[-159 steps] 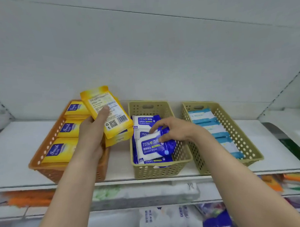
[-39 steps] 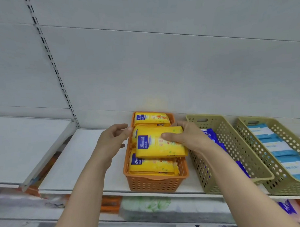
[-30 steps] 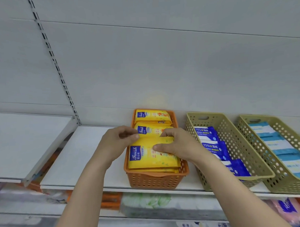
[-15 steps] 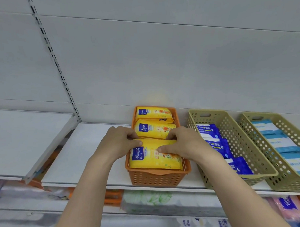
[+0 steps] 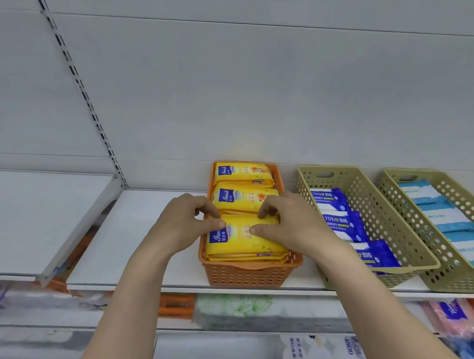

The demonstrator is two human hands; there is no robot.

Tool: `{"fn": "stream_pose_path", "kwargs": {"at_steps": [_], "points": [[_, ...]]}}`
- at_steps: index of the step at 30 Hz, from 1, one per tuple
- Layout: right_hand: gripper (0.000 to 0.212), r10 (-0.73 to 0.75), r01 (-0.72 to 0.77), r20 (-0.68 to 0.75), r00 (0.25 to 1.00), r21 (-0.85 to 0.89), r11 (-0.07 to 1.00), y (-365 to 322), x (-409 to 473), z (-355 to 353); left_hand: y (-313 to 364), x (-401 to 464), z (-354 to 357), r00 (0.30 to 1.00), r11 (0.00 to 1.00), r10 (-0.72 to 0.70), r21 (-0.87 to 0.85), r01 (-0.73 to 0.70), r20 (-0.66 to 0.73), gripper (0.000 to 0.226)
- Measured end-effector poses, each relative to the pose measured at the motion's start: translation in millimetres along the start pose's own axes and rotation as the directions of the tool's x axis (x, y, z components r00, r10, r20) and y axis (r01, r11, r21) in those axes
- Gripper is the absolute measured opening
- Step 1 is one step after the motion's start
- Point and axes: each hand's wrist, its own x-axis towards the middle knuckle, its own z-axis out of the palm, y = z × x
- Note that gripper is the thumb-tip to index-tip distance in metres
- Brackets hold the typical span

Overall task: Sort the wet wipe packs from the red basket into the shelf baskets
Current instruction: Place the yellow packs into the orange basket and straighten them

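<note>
My left hand point(image 5: 183, 224) and right hand point(image 5: 288, 223) pinch the front yellow pack point(image 5: 243, 243) by its back edge, fingers curled, seating it flat in the orange basket point(image 5: 247, 275) so the row stays neat. The basket sits on a white shelf point(image 5: 141, 236) against a grey wall.

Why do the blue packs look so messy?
The dark blue packs in the middle basket lie tilted and overlapping, not in a neat row. The yellow packs in the orange basket sit straighter, and both hands touch the front one.
</note>
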Motion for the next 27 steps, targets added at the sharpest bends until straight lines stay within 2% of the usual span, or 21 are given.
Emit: {"fn": "stream_pose_path", "kwargs": {"at_steps": [4, 9, 10, 12, 14, 19, 21, 27], "points": [[0.045, -0.015, 0.014, 0.136, 0.991, 0.013, 1.0, 0, -6, -5, -1, -1, -1, 0.993, 0.997, 0.005, 0.073, -0.014, 0.117, 0.027], [0.042, -0.002, 0.004, 0.171, 0.985, -0.015, 1.0, 0, -3, -9, 2, 4, 1, 0.995, 0.982, 0.025, 0.184, -0.042, 0.094, 0.033], [0.041, -0.01, 0.011, 0.13, 0.991, -0.006, 1.0, 1, 0, -11, 3, 5, 0, 0.996, 0.977, 0.038, 0.204, -0.054, 0.078, 0.037], [0.041, -0.048, 0.05, -0.045, 0.998, 0.026, 0.998, 5, 8, -16, 8, 9, -2, 0.995, 0.97, 0.086, 0.223, -0.095, 0.048, 0.051], [0.045, -0.094, 0.099, -0.146, 0.985, 0.028, 0.995, 6, 19, -19, 15, 15, -2, 0.989, 0.969, 0.132, 0.2, -0.144, 0.074, 0.064], [0.051, -0.116, 0.116, 0.016, 0.993, -0.062, 0.991, 12, 40, -4, 28, 26, 10, 0.969, 0.955, 0.109, 0.246, -0.164, 0.223, 0.065], [0.051, -0.14, 0.143, 0.057, 0.988, -0.057, 0.988, 12, 42, 5, 26, 24, 16, 0.971, 0.959, 0.081, 0.249, -0.137, 0.224, 0.066], [0.048, -0.237, 0.239, 0.036, 0.971, -0.037, 0.97, 14, 47, 15, 13, 17, 22, 0.984, 0.954, 0.061, 0.281, -0.106, 0.166, 0.065]]}}
